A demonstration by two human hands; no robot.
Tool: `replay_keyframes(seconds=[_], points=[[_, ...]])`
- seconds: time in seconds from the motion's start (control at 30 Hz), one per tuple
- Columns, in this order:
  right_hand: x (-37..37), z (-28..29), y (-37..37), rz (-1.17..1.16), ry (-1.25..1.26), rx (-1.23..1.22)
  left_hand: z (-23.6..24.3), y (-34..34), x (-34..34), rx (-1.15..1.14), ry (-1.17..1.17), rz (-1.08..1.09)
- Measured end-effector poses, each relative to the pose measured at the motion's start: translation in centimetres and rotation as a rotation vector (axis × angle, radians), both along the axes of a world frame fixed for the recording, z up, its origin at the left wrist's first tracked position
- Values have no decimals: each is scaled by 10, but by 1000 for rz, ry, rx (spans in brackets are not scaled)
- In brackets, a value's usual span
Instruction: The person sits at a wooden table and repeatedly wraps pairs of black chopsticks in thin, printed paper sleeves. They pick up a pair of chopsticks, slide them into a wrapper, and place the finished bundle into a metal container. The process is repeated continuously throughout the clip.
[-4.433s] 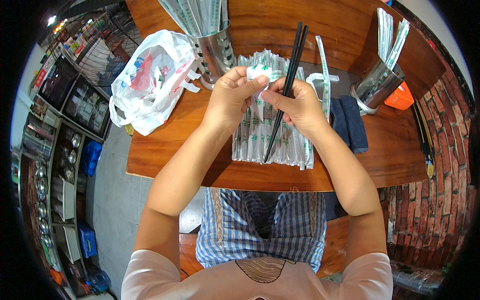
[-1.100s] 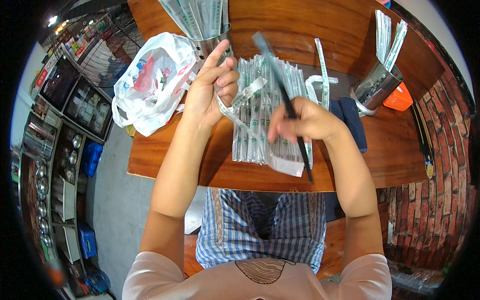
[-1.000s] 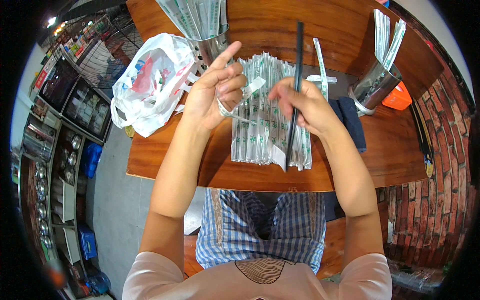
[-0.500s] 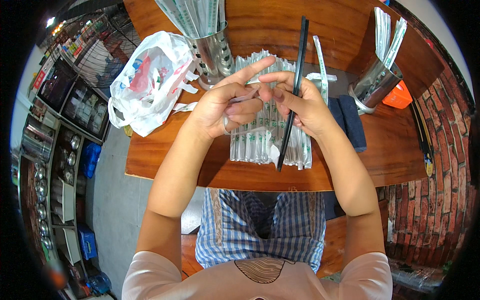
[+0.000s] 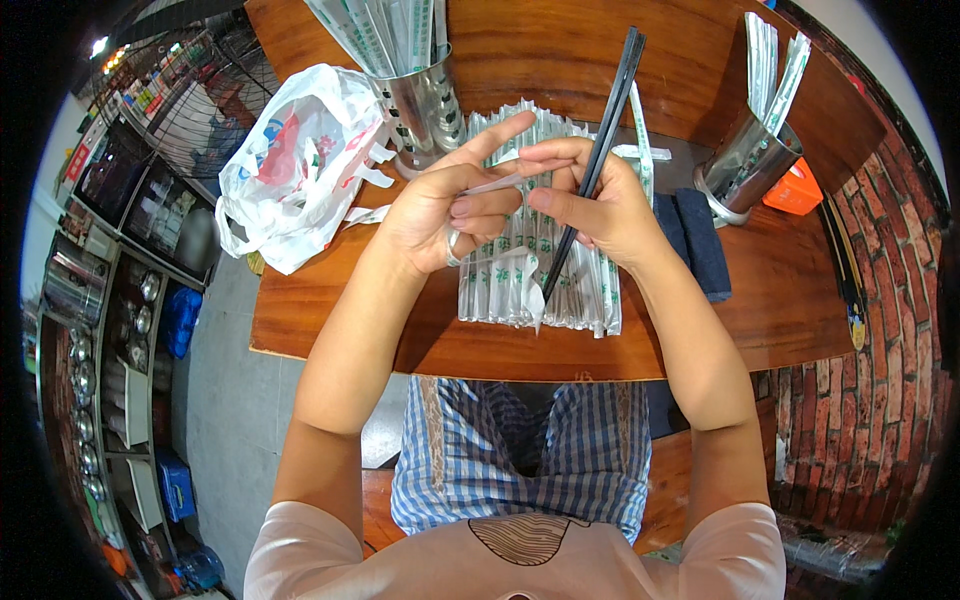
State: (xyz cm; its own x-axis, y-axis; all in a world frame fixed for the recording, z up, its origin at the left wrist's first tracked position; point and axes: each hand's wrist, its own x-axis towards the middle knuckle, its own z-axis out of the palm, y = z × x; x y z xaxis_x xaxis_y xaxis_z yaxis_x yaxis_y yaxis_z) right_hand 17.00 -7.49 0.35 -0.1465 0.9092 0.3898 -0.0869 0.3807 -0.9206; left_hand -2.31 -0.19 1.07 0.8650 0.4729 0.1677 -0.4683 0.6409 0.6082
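Holding black chopsticks (image 5: 610,105) in right grip (image 5: 606,200)

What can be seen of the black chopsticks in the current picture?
The black chopsticks are a slim, straight pair, lying closely together, with a smooth, slightly shiny surface; their material is unclear. They are bare, without a sleeve. The right hand holds them slanted, upper ends leaning rightward over the wooden tabletop, part of their length hidden by the thumb. The narrower lower ends are over a row of sleeved sticks, close beside a white strip; whether they touch either is unclear.
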Motion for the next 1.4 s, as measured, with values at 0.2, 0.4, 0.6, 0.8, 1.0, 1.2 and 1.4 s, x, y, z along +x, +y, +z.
replay_keyframes(seconds=[0.2, 0.4, 0.6, 0.8, 1.0, 1.2, 1.4], points=[[-5, 7, -7, -35, -69, -166, 2, -8, 3, 10, 105, 65], [-4, 7, -5, -233, -44, -151, 10, -18, 6, 424, 425, 394], [-1, 8, -3, -245, 11, -127, 4, -14, 3, 772, 448, 626], [4, 13, -6, -200, -35, -229, -8, -12, 9, 850, 489, 574], [8, 10, -2, -228, 208, -97, -6, -15, 12, 730, 562, 594], [30, 10, 4, -65, 457, 82, -8, -9, 7, 759, 537, 568], [31, 15, 4, -233, 518, 209, -7, -8, 8, 762, 561, 567]])
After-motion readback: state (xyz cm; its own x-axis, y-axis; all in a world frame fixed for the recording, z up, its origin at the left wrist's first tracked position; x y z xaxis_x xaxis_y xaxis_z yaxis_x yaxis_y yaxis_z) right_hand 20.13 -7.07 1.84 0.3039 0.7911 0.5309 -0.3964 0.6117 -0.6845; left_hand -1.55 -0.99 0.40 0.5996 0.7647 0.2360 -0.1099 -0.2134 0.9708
